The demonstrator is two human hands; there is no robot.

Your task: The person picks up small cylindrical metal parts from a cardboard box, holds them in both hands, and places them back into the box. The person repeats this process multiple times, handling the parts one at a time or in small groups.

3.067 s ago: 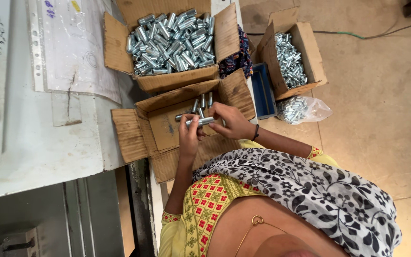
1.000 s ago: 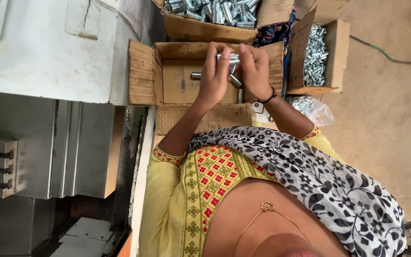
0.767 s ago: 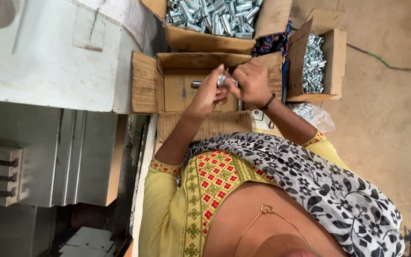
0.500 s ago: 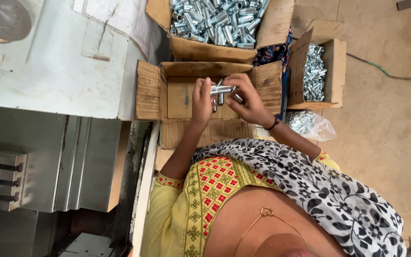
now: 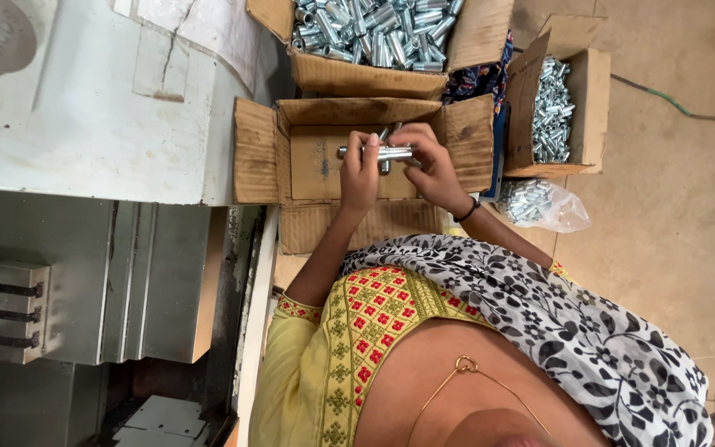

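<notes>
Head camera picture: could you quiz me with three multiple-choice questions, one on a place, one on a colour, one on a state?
1. The hands are over:
A. an open cardboard box
B. the plastic bag
C. the grey machine

2. The metal parts look:
A. brass
B. silvery
C. black

3. The box above the hands is:
A. sealed
B. empty
C. heaped with parts

Answers:
1 A: left hand and right hand hold a metal part over the open box.
2 B: they shine silver.
3 C: the upper box is open and heaped.

Concrete floor (image 5: 672,248): 3 cardboard boxes (image 5: 374,132) (open), plastic bag (image 5: 539,203).
</notes>
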